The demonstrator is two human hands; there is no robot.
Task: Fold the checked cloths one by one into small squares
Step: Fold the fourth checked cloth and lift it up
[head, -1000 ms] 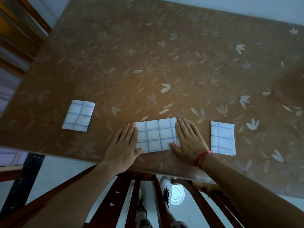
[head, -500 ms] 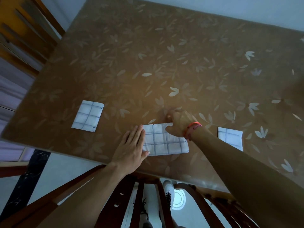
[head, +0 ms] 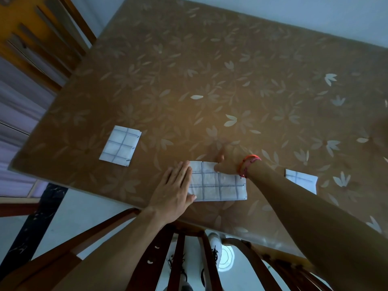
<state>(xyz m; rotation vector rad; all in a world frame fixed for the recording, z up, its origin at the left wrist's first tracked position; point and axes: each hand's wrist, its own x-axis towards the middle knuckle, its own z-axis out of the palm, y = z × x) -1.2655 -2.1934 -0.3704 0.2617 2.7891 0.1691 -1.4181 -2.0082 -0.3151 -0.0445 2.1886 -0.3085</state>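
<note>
A white checked cloth (head: 218,182), folded into a rectangle, lies near the table's front edge. My left hand (head: 175,191) rests flat on its left end with the fingers spread. My right hand (head: 227,162), with a red band at the wrist, reaches across the cloth. Its fingers are curled at the far edge with the thumb on the fabric, pinching that edge. One folded checked cloth (head: 120,146) lies apart to the left. Another folded checked cloth (head: 302,180) lies to the right, partly hidden by my right forearm.
The brown table (head: 231,80) has a leaf pattern and its front edge runs just below the cloth. A wooden chair back (head: 178,248) stands right under my arms. Another wooden chair (head: 37,38) is at the far left corner.
My right hand left its flat hold on the cloth's right end and moved to the far edge, fingers curling there. My left hand stayed flat on the left end.
</note>
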